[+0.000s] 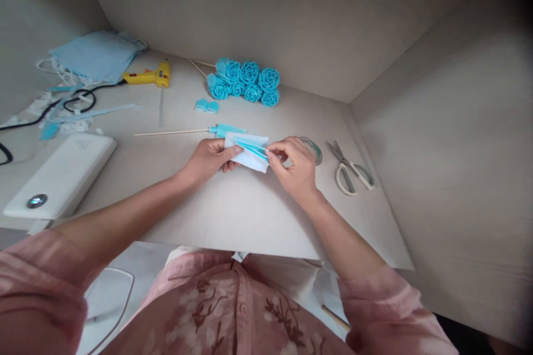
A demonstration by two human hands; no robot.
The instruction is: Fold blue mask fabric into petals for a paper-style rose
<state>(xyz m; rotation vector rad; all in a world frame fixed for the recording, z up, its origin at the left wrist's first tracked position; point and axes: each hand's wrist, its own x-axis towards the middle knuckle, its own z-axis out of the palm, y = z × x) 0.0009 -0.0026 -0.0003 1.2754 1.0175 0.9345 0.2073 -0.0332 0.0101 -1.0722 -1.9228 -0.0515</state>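
Greyish walls (275, 16) box in a pale desk (233, 205) at the back & R; hands work over its front half. Pleated sheet (252, 156), white & blue, poss. mask fabric, is up btwn the two, just above the desk. L hand (212, 158) pinches its L end, thumb on top, fingers under; R hand (295, 166) pinches nr the R end, thumb & index together at the fold. Can't tell exactly which layer they've got.

To do this bit well: go pleat by pleat, L thumb flat as anchor, R fingertips drawing gently along the fold. Thin stuff, prob. tears or creases if yanked, so light, even pull. Separate layers before tugging, esp. w/ blue & white so close.

Desk-wise: wooden stick (170, 133) w/ blue strip (231, 130) at its end lies just behind the L hand. Blue roses (250, 72) bunch at the back, small blue pieces (206, 106) in front of 'em. Yellow glue gun (150, 76) sits L of those; can't tell if hot. Mask stack (94, 55) back-L, scraps (50, 130) below it, white power bank (64, 175) nr the front-L edge. R side: scissors (343, 162), blades part-spread, & a ring-shaped roll (318, 151), part hidden by R hand.
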